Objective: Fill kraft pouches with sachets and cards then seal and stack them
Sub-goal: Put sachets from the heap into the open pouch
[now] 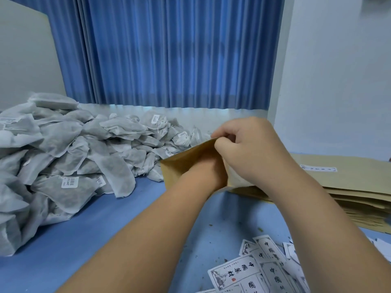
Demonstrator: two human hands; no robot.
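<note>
Being pinched by the right hand, the kraft pouch hides the left hand's fingers; sachets are heaped along the table's left edge.

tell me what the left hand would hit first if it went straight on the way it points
Most likely the inside of the kraft pouch: the left hand is in its open mouth, which the right hand pinches at the rim. Its fingers are hidden, so how deep is unclear.
</note>
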